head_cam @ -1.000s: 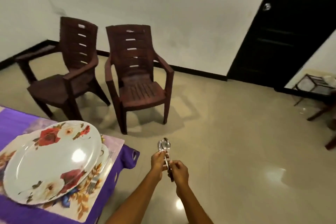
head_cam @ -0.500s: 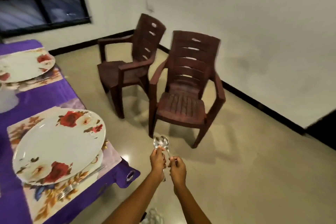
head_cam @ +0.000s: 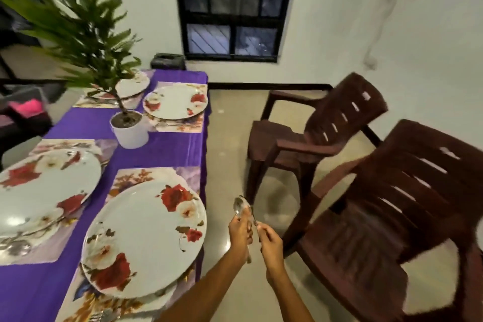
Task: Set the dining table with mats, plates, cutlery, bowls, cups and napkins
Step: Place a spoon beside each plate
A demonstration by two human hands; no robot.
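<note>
My left hand point(head_cam: 239, 232) grips a bunch of metal spoons point(head_cam: 241, 208), bowls pointing up, over the floor just right of the table. My right hand point(head_cam: 270, 240) pinches the handle of one spoon beside it. The purple-clothed table point(head_cam: 170, 149) carries floral mats, each with a rose-patterned plate: a near plate point(head_cam: 146, 238), a left plate point(head_cam: 44, 188) and a far plate point(head_cam: 175, 100). A spoon point(head_cam: 15, 247) lies by the left plate, and fork tines point(head_cam: 104, 316) show at the near mat's bottom edge.
A potted plant in a white pot point(head_cam: 129, 127) stands mid-table, with a white lidded dish point(head_cam: 133, 83) behind it. Two brown plastic chairs point(head_cam: 321, 133) point(head_cam: 407, 217) stand on the tiled floor to the right. A dark window point(head_cam: 232, 8) is in the far wall.
The view has swung left, bringing the whole table, plant and window into sight. Both hands still hold the spoons together, now close to the table's right edge.
</note>
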